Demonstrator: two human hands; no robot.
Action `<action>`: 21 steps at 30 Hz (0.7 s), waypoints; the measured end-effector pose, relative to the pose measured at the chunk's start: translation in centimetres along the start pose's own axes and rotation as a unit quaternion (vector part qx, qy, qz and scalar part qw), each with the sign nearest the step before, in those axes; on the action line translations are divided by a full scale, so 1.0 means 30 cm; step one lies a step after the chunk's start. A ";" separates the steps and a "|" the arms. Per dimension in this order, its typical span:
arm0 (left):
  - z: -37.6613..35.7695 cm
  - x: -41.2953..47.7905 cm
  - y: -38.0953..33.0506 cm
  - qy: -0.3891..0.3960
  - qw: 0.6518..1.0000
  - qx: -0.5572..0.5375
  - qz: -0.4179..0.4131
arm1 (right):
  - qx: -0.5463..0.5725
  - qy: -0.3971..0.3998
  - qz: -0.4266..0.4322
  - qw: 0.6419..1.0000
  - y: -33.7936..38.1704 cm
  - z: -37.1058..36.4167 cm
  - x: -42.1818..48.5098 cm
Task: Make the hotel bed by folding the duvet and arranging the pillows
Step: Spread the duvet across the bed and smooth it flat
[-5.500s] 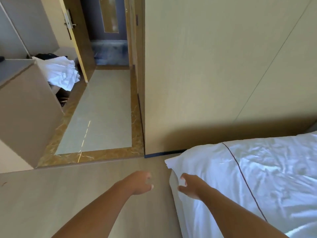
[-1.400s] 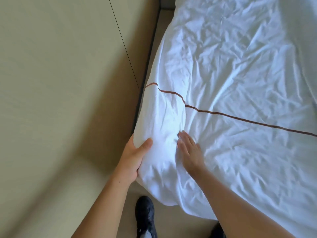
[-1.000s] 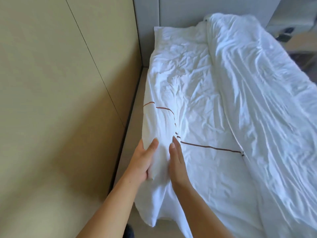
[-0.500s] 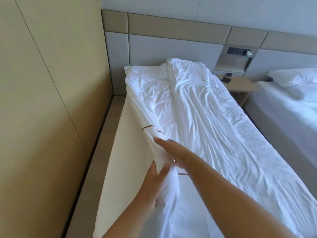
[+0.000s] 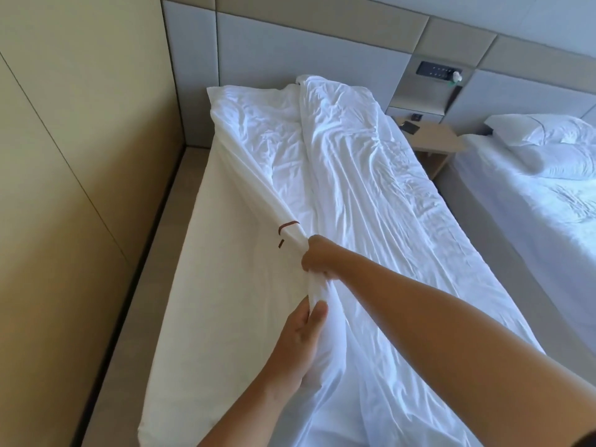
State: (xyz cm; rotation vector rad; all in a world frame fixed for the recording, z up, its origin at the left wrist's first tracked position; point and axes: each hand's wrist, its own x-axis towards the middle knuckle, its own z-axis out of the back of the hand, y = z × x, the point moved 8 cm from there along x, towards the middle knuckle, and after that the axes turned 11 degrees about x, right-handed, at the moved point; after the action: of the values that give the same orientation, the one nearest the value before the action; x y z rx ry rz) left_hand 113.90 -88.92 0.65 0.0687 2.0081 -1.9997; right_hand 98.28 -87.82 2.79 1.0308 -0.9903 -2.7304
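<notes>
A crumpled white duvet with a thin brown stripe lies lengthwise over the near bed, folded onto itself along the middle. Its left edge is lifted off the bare white mattress. My right hand grips the bunched duvet edge just below the brown stripe. My left hand grips the same edge closer to me, thumb on the fabric. No pillow shows on this bed; two white pillows lie on the neighbouring bed.
A beige wall panel runs close along the bed's left side with a narrow floor gap. A padded headboard stands behind. A wooden nightstand sits between the beds, under a control panel.
Both hands went from pressing the duvet's corner to gripping its left edge and lifting it, baring the mattress. My view rose from the bed's foot to the headboard.
</notes>
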 end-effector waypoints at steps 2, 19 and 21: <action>-0.073 0.025 -0.005 0.008 1.000 -0.015 -0.007 | 0.118 0.006 -0.016 0.993 -0.090 0.081 0.018; -1.452 0.220 -0.151 0.066 0.996 0.045 -0.033 | 0.415 0.098 0.022 0.904 -1.159 1.121 0.049; -1.614 0.264 -0.149 0.106 0.992 0.051 -0.033 | 0.435 0.101 0.016 0.895 -1.302 1.232 0.067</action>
State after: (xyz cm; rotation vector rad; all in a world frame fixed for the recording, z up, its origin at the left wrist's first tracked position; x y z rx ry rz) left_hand 96.54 -42.86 2.11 0.2504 2.0562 -2.2191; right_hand 80.48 -37.14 -0.29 1.3052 -2.2238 -2.0371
